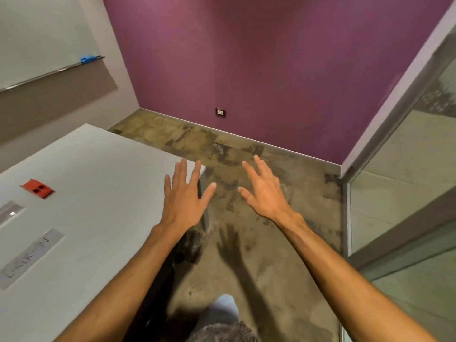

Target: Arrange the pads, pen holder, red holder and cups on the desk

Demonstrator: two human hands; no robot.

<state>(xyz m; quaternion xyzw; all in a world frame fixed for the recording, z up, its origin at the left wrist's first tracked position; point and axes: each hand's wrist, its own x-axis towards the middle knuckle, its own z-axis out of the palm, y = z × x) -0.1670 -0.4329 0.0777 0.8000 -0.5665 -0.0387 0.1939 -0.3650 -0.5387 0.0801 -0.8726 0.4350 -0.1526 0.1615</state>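
Here, the left hand [187, 196] by the worktop [98, 193] corner and the right hand [264, 191] over open floor [271, 267] are spread, released, with the red holder [37, 188] well left on the worktop.

purple wall [271, 58], mottled floor [283, 243], whiteboard [37, 33]

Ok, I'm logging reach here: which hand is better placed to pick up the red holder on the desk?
Left, most likely. The left hand hovers open over the desk corner, nearer the red holder; the right hand is out over the floor.
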